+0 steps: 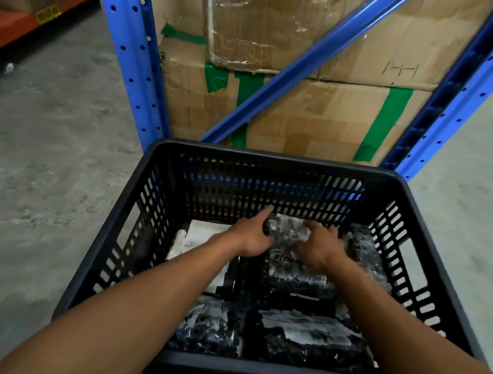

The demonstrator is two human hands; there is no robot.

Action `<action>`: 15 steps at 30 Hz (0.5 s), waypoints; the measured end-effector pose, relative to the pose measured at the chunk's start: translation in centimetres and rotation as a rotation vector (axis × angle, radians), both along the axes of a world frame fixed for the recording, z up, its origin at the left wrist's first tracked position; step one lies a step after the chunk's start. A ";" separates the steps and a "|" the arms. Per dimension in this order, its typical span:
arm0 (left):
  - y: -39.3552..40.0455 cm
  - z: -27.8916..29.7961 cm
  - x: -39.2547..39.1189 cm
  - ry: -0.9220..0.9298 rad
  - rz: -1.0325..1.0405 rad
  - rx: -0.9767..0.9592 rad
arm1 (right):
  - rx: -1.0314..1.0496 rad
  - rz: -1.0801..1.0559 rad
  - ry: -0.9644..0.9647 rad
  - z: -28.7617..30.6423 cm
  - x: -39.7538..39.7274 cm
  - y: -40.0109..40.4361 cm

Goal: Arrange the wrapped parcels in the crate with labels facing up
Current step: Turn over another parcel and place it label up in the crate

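Observation:
A black slotted plastic crate (279,159) stands on the floor in front of me. Inside lie several parcels wrapped in black shiny plastic. Both hands reach in and hold one black parcel (288,229) near the far wall: my left hand (251,235) grips its left end, my right hand (319,248) its right end. A white label shows on its top edge. Other parcels lie below it (295,276), at the right wall (364,252), and at the near side (208,327) (311,335). A white parcel (201,234) sits at the left, partly hidden by my forearm.
Blue steel rack uprights (127,36) and a diagonal brace (308,63) stand just behind the crate, with taped cardboard boxes (315,116) stacked between them. An orange shelf beam (14,24) runs at the far left. Grey concrete floor (30,167) surrounds the crate.

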State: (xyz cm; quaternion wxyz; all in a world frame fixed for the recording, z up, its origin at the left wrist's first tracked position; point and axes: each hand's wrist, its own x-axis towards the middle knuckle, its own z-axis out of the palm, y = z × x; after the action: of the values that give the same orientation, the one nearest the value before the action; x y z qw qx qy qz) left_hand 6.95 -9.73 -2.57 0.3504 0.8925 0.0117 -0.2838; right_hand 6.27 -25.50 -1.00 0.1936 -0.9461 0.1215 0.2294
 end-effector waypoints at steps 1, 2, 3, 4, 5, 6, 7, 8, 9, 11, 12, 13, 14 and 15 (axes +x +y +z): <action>-0.8 -0.2 -0.2 0.043 0.032 -0.025 | 0.018 -0.040 0.038 -0.9 -0.4 -0.4; -1.3 -0.4 -0.4 0.078 0.076 -0.057 | 0.041 -0.064 0.060 -1.4 -0.8 -0.7; -1.6 -0.5 -0.5 0.107 0.115 -0.075 | 0.064 -0.078 0.074 -1.9 -1.1 -1.0; -1.7 -0.7 -0.8 0.123 0.143 -0.086 | 0.083 -0.083 0.091 -2.0 -1.3 -1.2; -1.8 -0.9 -0.9 0.138 0.150 -0.087 | 0.099 -0.085 0.109 -2.1 -1.3 -1.4; -1.8 -1.0 -1.1 0.149 0.143 -0.090 | 0.101 -0.083 0.125 -2.1 -1.2 -1.6; -1.7 -1.1 -1.4 0.173 0.139 -0.094 | 0.105 -0.085 0.140 -2.2 -1.1 -1.7; -1.8 -1.2 -1.5 0.191 0.143 -0.109 | 0.099 -0.087 0.149 -2.1 -1.0 -1.7; -1.9 -1.3 -1.6 0.195 0.148 -0.122 | 0.096 -0.090 0.150 -2.3 -0.8 -1.7; -2.4 -1.4 -1.9 0.165 0.160 -0.158 | 0.072 -0.095 0.156 -2.3 -0.7 -1.6; -2.7 -1.5 -2.0 0.148 0.173 -0.194 | 0.073 -0.109 0.155 -2.1 -0.8 -1.5; -3.0 -1.7 -2.1 0.141 0.191 -0.230 | 0.088 -0.126 0.148 -2.0 -0.8 -1.5; -3.0 -2.1 -2.0 0.134 0.206 -0.259 | 0.120 -0.146 0.133 -2.0 -0.9 -1.5; -3.0 -2.3 -2.1 0.130 0.227 -0.275 | 0.155 -0.163 0.117 -2.0 -0.9 -1.5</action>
State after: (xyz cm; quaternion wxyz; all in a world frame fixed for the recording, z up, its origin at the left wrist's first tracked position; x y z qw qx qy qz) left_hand 4.88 -12.76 -4.85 0.4972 0.8090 0.0961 -0.2983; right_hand 5.32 -26.99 -3.02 0.2767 -0.9003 0.1912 0.2764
